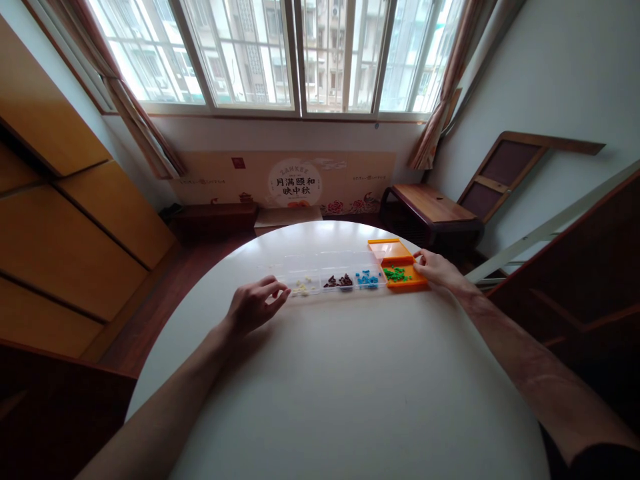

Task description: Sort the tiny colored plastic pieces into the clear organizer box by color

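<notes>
A row of small open boxes stands on the white round table (340, 373). My left hand (257, 303) is at the row's left end, fingers curled, thumb and fingertips at the edge of a clear plastic box (313, 291). Cream pieces (303, 287) lie in that box. Beside it are clear compartments with dark brown pieces (339, 281) and blue pieces (367, 279). At the right end my right hand (436, 269) grips the side of an orange box (407, 284) holding green pieces (397, 274). Its see-through lid (390, 249) is tilted back, away from me.
Behind the table are a wooden bench (434, 203), a low box (287, 216) and a printed panel (345, 173) under the window. Wooden cabinets (65, 260) stand at the left. The table's curved rim runs close behind the boxes.
</notes>
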Demonstrator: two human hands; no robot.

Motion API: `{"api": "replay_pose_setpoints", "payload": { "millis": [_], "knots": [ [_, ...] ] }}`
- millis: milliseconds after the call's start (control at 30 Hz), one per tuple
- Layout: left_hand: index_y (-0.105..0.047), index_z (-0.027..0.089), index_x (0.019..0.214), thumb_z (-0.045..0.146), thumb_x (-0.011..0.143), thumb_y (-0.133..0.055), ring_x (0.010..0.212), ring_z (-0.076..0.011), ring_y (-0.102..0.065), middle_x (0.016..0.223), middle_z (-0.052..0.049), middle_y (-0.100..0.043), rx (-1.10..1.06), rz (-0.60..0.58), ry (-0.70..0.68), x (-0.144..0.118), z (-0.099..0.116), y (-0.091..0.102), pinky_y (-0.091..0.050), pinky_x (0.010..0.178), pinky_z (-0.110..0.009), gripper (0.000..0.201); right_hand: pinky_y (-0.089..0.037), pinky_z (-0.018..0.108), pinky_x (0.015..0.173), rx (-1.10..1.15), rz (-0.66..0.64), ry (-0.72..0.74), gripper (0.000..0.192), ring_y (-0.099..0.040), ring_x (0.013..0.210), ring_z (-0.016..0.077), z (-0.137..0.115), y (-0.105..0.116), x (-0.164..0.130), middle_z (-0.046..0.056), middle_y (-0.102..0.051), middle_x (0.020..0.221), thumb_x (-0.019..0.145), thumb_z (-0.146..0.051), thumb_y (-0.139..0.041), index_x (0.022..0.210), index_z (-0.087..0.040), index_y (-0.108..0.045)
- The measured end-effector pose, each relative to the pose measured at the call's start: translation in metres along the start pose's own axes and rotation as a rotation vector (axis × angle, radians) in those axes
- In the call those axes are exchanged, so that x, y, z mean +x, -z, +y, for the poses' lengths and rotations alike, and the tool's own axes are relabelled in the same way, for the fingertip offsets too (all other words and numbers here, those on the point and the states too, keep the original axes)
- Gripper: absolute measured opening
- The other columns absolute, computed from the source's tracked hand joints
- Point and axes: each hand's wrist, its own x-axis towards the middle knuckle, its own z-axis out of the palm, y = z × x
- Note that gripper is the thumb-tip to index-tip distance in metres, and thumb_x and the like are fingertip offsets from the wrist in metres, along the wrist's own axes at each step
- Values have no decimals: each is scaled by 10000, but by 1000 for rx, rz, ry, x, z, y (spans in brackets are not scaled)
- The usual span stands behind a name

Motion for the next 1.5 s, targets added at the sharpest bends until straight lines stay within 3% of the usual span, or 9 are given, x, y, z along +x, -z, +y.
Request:
{"api": "replay_pose_setpoints", "payload": {
  "millis": [167, 433, 633, 800, 1067, 1267, 1500],
  "knots": [
    [-799, 224, 919, 405, 1087, -608, 614, -86, -619, 821, 10, -731, -22, 14, -26, 0, -1, 0, -398, 595, -201, 313, -443, 244, 648, 67, -79, 57, 301, -651, 704, 159, 3, 1, -2, 32, -758, 852, 895, -281, -609, 1158, -183, -719],
    [-807, 229, 929, 398, 1083, -618, 585, -81, -607, 837, 9, -740, -25, 4, -19, -1, -6, -1, -397, 584, -208, 297, -476, 268, 644, 123, -42, 39, 345, -633, 673, 177, 23, 27, -19, 24, -715, 783, 893, -360, -581, 1166, -177, -686],
    [-806, 219, 912, 373, 1082, -623, 631, -89, -628, 829, 3, -747, -10, 38, -66, 1, -1, 0, -397, 586, -201, 294, -479, 278, 591, 240, -64, 13, 481, -618, 662, 191, 38, 59, -71, 12, -673, 759, 867, -531, -662, 1209, -194, -669],
    [-797, 219, 899, 357, 1077, -638, 625, -87, -627, 816, 16, -736, -7, 50, -112, 3, 3, 1, -403, 577, -208, 275, -513, 280, 591, 363, -145, -50, 550, -632, 682, 195, 31, 72, -127, 9, -649, 781, 893, -580, -715, 1279, -196, -644],
    [-795, 224, 926, 353, 1072, -639, 622, -89, -631, 813, 16, -730, -57, 16, -174, 4, 8, 1, -457, 596, -214, 249, -511, 281, 613, 564, -307, -101, 569, -603, 693, 182, -19, 60, -179, -19, -590, 779, 936, -645, -693, 1288, -206, -602],
    [-780, 221, 1016, 360, 1048, -678, 580, -91, -609, 865, 4, -757, -195, -49, -247, 5, 14, 3, -459, 568, -225, 175, -416, 253, 605, 506, -351, 32, 359, -501, 660, 144, -78, 29, -186, -60, -520, 725, 993, -466, -663, 1246, -215, -625],
    [-789, 223, 1068, 371, 1052, -659, 569, -97, -599, 876, -15, -760, -268, -132, -260, 5, 16, 7, -470, 592, -232, 198, -406, 265, 613, 541, -386, 128, 278, -538, 653, 152, -141, -7, -183, -50, -603, 717, 986, -369, -616, 1212, -207, -621]
  ]
}}
